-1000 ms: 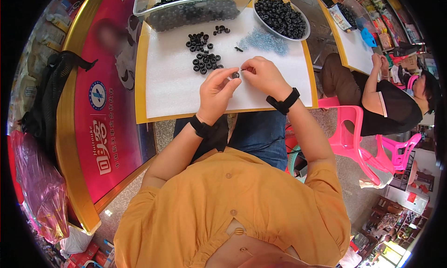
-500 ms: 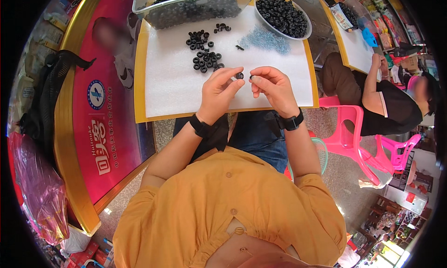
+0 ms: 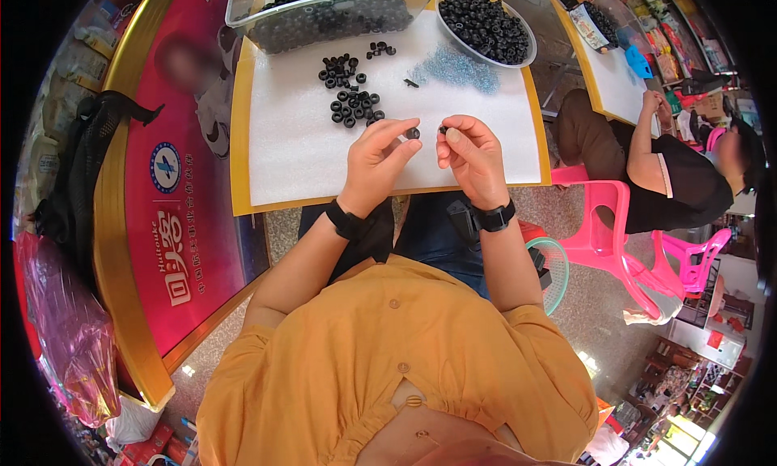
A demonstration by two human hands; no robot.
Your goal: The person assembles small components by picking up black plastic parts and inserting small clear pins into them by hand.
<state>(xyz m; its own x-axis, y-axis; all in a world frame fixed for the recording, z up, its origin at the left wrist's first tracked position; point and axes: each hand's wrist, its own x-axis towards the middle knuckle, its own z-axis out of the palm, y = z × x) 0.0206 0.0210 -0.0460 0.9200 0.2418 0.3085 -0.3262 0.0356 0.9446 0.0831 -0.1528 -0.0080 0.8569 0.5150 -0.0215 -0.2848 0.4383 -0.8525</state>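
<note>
Head view. Over the near part of the white sheet (image 3: 299,162), finely grained and matte, the two hands worked a little apart. The left hand (image 3: 376,165) had thumb and forefinger closed on a black ring (image 3: 413,133), squat, smooth and glossy; the right hand (image 3: 473,160) pinched a small dark piece (image 3: 443,131), mostly hidden by the fingertips. On the sheet's left half lay loose black rings (image 3: 354,107), thick-walled and round-holed; toward its far right, a scatter of translucent pale-blue beads (image 3: 457,69), with a thin dark sliver (image 3: 411,83) just beside. Across the sheet's far left edge stood a clear, hard-walled box (image 3: 236,22) and, at its far right corner, a round pale bowl (image 3: 467,51), both bearing black rings. The yellow-edged desk (image 3: 243,178) framed the sheet.

Compared with one second earlier, the right hand had drawn away from the left and turned its fingertips upward; the left hand's grip on the ring was unchanged.
</note>
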